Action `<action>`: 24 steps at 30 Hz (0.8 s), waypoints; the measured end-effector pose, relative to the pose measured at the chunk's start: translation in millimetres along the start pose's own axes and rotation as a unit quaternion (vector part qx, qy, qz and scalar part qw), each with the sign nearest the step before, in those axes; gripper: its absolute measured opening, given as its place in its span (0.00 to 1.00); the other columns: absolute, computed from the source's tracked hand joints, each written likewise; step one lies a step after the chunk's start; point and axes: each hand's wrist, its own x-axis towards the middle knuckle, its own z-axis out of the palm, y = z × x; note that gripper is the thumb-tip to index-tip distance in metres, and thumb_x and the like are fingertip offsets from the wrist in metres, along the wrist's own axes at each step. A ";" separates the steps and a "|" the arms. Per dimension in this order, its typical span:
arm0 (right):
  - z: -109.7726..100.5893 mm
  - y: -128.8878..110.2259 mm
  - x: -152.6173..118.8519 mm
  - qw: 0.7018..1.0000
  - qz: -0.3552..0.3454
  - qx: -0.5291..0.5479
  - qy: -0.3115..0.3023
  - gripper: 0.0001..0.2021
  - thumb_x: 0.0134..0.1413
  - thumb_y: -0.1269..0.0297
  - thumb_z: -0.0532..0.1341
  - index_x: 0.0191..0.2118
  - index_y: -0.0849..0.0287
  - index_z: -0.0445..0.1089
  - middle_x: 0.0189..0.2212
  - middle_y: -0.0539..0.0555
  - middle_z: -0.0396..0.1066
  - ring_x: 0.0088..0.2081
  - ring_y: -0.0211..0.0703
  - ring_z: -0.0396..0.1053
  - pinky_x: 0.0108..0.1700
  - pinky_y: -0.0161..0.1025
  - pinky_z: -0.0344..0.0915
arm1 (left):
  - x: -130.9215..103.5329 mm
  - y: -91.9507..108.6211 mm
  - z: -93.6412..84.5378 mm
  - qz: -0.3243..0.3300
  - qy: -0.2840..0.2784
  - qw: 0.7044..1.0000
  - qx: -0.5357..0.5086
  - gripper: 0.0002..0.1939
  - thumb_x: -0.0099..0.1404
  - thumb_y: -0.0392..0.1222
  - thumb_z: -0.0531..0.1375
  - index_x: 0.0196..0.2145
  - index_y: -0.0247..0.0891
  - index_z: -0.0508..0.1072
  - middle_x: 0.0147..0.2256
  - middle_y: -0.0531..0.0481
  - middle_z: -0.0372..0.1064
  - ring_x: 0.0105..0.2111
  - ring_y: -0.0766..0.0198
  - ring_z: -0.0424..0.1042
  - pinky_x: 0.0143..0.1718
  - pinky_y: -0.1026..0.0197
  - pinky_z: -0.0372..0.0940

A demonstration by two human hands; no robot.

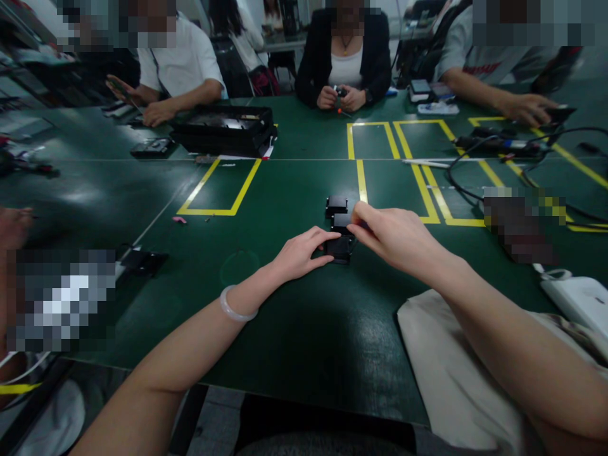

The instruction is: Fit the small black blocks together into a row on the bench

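Note:
Three small black box-like parts lie in a column on the green table: a far one, a middle one and a near one. My left hand reaches in from the left and steadies the near black box, fingers on its far edge and thumb at its near left side. My right hand is closed in a pinch at the right side of the middle and near boxes. Whatever sits between its fingertips is hidden by the fingers.
A beige cloth bag lies under my right forearm. Black trays stand at the far left. Cables and a white power bank are on the right. Yellow tape marks the table. Several people sit around it.

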 end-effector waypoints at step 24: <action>0.5 -0.1 -0.2 1.000 -0.004 0.012 0.004 0.09 0.64 0.61 0.48 0.43 0.57 0.61 0.31 0.52 0.73 0.28 0.42 0.68 0.27 0.36 0.47 | 0.4 1.1 -0.7 -0.006 -0.005 1.000 0.002 0.24 0.67 0.44 0.58 0.59 0.46 0.60 0.49 0.47 0.63 0.42 0.61 0.70 0.43 0.59 0.66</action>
